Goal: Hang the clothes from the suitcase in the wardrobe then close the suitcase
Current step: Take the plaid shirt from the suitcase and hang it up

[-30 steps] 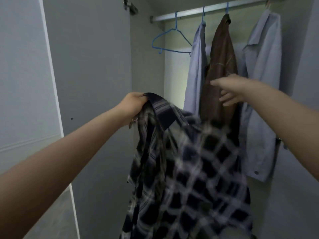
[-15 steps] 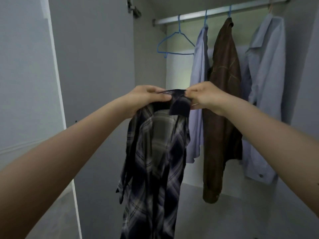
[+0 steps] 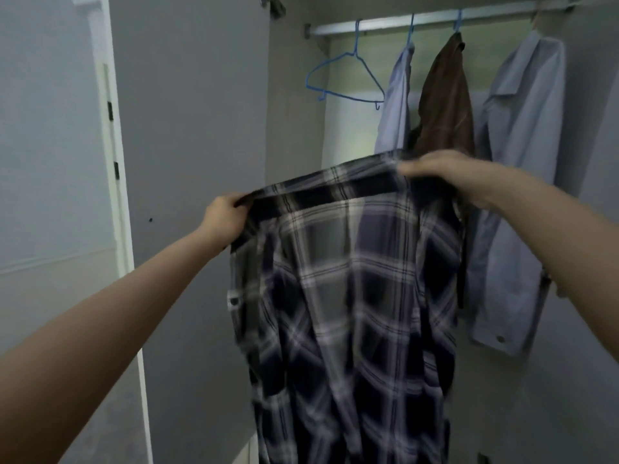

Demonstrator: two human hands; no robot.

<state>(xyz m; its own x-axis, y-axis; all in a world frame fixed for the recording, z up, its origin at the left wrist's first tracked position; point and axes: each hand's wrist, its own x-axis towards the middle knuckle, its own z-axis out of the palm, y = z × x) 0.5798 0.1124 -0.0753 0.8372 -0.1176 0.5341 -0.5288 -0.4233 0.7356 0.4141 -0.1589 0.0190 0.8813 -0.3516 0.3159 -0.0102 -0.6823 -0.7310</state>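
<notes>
Head view: your left hand point(image 3: 226, 212) and right hand point(image 3: 445, 174) had spread apart, fingers gripping the plaid shirt point(image 3: 348, 279), now opened flat; empty hanger point(image 3: 345, 78) waited at twelve o'clock.

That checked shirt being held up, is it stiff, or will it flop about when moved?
Probably floppy: the checked shirt hangs in loose folds below the left hand and right hand, and is taut only along the edge stretched between them. It seems light, since each hand holds just its top edge. Released at one side, it would likely sag.
</notes>
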